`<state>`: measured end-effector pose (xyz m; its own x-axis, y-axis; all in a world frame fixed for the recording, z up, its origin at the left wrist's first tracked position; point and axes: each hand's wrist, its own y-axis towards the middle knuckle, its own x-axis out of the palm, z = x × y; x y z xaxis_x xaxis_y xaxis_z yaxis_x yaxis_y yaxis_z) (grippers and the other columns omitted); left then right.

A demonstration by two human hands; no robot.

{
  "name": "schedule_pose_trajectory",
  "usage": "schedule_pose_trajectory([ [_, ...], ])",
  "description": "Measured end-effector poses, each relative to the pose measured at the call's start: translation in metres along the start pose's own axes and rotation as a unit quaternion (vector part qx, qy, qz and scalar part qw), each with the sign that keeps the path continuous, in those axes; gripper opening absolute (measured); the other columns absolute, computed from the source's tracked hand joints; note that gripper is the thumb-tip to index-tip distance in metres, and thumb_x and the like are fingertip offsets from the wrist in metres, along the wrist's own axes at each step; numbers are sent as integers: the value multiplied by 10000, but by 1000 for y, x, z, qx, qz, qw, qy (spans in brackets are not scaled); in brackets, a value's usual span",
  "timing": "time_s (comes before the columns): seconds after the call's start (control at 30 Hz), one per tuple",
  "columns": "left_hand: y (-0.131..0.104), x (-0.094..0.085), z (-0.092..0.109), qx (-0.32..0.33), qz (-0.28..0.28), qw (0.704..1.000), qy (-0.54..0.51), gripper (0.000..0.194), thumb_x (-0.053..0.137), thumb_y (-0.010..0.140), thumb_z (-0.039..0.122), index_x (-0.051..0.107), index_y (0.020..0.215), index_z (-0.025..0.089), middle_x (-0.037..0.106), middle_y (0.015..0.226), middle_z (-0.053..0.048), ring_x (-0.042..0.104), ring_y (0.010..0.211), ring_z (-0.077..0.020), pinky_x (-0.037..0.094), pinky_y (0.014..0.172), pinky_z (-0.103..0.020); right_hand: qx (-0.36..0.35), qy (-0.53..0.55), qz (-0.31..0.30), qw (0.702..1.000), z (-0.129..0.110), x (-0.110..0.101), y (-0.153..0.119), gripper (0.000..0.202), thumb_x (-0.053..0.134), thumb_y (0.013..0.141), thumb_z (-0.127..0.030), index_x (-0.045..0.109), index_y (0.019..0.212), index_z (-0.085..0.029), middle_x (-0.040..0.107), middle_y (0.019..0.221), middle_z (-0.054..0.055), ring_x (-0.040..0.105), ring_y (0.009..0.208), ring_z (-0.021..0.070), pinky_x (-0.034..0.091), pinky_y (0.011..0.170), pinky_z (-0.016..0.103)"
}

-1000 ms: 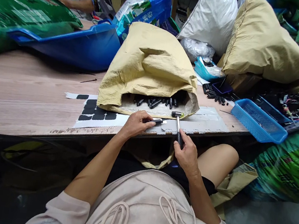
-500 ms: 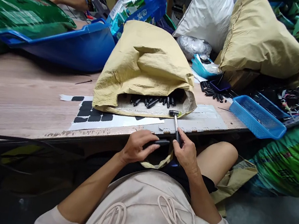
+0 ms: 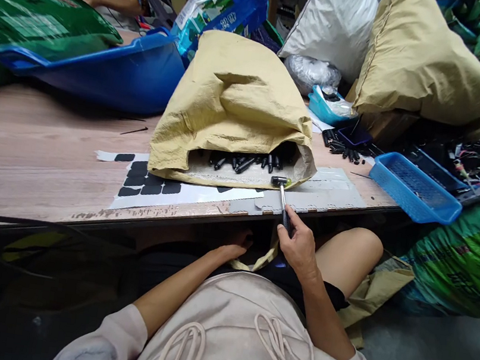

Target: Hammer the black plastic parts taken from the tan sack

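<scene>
Shadow: left hand (image 3: pixel 236 244), below the edge of the pale wooden table (image 3: pixel 58 159) (too dark to tell its grasp).
Edge: right hand (image 3: pixel 300 246) clasping black-handled metal hammer (image 3: pixel 282 197), head at the lip of the open tan paper sack (image 3: pixel 233 104).
Mouth: black tubular pieces (image 3: pixel 246 165) inside.

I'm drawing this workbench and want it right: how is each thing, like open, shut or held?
Right hand: closed around the small mallet.
Left hand: in shadow, grip unclear.
Small mallet: held by its handle.
Front tan sack: lying down, mouth open.
Black cylindrical pieces: loose inside that sack.
Black-patched white sheet: partly under it.
Blue basket: open-topped.
White sack: bulging.
</scene>
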<state>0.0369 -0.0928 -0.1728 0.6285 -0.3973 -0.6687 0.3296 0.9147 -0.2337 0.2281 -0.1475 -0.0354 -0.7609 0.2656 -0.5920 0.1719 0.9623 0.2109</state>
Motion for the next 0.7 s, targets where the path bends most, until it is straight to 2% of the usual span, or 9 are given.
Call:
schedule_pose_trajectory([
  [0.13,-21,-12,8,23,-27,999,-2,326,703,890,310,793,1196,245,775,966,-87,760,953,-319,599,859,-421,4,-5,-1,1000,-1,1,0,598,670,898,-293,722,1494,-313,831,1289,42,783,1135,273,650,989,415],
  [0.23,-45,-30,30,131,-36,991,14,268,636,972,370,815,1139,263,784,980,-100,762,955,-314,598,879,-433,2,-9,0,1000,-2,2,-1,599,668,898,-289,723,1494,-301,838,1262,46,791,1111,270,652,966,396],
  [0.3,-57,-46,50,214,-6,976,43,290,575,1029,420,824,1053,272,781,944,-112,749,912,-321,589,886,-469,-1,-9,1,1000,-2,2,-1,594,668,901,-292,725,1492,-306,842,1249,41,792,1121,273,651,972,396],
  [0.37,-61,-68,69,235,72,967,70,321,559,1052,454,816,998,270,771,907,-117,727,876,-327,571,887,-493,-1,-9,3,1000,-2,2,-1,592,673,901,-292,727,1490,-315,839,1272,40,792,1145,279,648,1000,409],
  [0.47,-45,-114,86,163,246,953,69,271,577,1053,408,792,1049,243,762,965,-108,714,969,-322,551,945,-468,9,-12,7,1000,-3,4,-1,588,673,897,-291,735,1481,-309,799,1386,57,785,1207,303,626,1078,466],
  [0.53,-25,-147,87,93,340,933,65,234,594,1026,339,777,1103,217,748,1028,-114,703,1040,-322,546,965,-452,15,-11,7,1000,-3,4,-1,585,670,895,-293,739,1476,-308,770,1439,59,778,1238,314,609,1115,493],
  [0.6,-3,-175,83,30,387,918,81,201,621,977,310,778,1052,208,739,1092,-144,694,1090,-357,550,941,-467,19,-7,6,1000,-3,5,-1,585,674,894,-296,739,1475,-318,775,1432,49,781,1234,313,611,1115,494],
  [0.7,23,-199,70,-35,394,915,85,154,715,892,342,773,962,218,738,1097,-170,680,1132,-404,549,925,-490,19,-1,7,1000,-3,5,-2,585,680,898,-298,734,1480,-328,787,1411,35,776,1250,310,614,1116,488],
])
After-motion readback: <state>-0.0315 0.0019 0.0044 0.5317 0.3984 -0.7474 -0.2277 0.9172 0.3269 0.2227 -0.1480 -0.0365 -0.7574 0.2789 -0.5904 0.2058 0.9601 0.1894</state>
